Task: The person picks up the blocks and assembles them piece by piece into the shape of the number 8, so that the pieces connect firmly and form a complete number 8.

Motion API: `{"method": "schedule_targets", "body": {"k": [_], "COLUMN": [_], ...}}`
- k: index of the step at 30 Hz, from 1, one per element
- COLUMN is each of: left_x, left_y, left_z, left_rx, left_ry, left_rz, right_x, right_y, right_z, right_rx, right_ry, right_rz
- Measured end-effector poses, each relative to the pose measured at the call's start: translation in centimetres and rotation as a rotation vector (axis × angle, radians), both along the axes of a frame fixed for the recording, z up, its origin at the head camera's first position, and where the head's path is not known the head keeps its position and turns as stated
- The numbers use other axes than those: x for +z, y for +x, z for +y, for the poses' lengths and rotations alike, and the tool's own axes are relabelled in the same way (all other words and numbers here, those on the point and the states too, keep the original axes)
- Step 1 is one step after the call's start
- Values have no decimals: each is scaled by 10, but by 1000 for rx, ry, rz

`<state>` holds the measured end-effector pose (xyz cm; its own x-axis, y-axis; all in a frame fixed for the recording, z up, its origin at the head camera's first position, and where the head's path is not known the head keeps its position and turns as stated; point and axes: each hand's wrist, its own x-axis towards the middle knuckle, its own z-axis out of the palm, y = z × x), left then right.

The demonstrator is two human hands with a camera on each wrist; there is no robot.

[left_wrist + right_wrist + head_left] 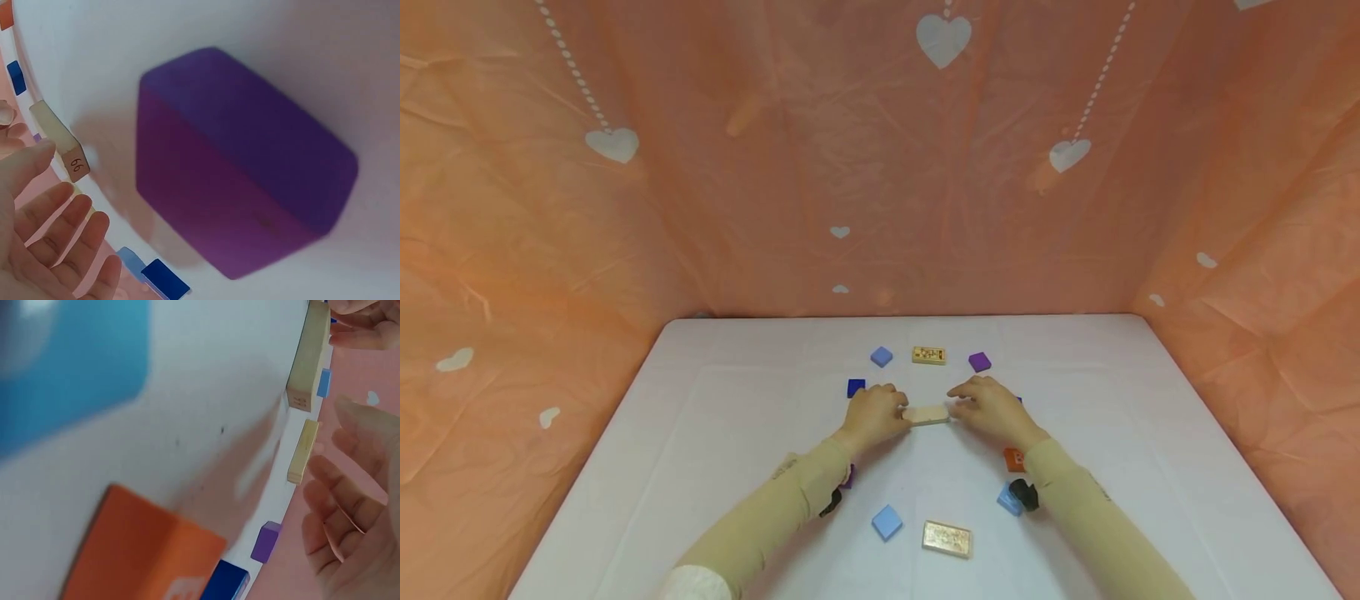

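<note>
White bench [715,425] was backed by orange drape [850,192] | left hand [874,417], right hand [992,412] were loosely spread, nothing gripped | skew of wooden block [927,415] between was risked by uneven push

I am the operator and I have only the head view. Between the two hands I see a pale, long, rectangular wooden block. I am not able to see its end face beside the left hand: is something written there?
Observer: Yes. The left wrist view shows two dark digits, which look like 66, on that end of the pale rectangular wooden block.
Operator: Thank you. In my view the right hand seems almost to touch the other end. Is there a gap, or do they touch?
Observer: There is a gap. In the right wrist view, the pink backdrop shows between that end of the block and the hand.
</note>
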<state>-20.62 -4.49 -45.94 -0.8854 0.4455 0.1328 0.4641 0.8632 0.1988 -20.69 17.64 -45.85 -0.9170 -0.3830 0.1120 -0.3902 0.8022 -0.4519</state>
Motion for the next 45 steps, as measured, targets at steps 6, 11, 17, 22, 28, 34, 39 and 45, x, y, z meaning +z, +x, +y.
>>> {"method": "schedule_targets", "body": {"k": [6, 11, 17, 22, 28, 34, 39, 45], "left_x": [-1, -1, -2, -2, -1, -2, -2, -3], "left_y": [1, 3, 2, 1, -3, -5, -6, -6], "left_z": [-1, -1, -2, -1, 2, 6, 10, 14], "left_rx": [21, 18, 20, 23, 38, 39, 29, 21], "left_ry": [-11, -6, -6, -12, -7, 3, -11, -14], "left_rz": [-18, -21, -27, -47, -113, -109, -81, -84], "right_x": [0, -1, -2, 0, 3, 3, 4, 4], "right_y": [1, -1, -3, -4, -4, -5, -5, -6], "right_z": [-5, -8, -11, -14, -13, -9, -5, -1], "right_rx": [22, 25, 14, 8, 8, 5, 12, 9], "right_ry": [4, 42, 85, 100, 121, 151, 151, 151], "right_rz": [-56, -99, -114, -107, -101, -88, -61, -68]}}
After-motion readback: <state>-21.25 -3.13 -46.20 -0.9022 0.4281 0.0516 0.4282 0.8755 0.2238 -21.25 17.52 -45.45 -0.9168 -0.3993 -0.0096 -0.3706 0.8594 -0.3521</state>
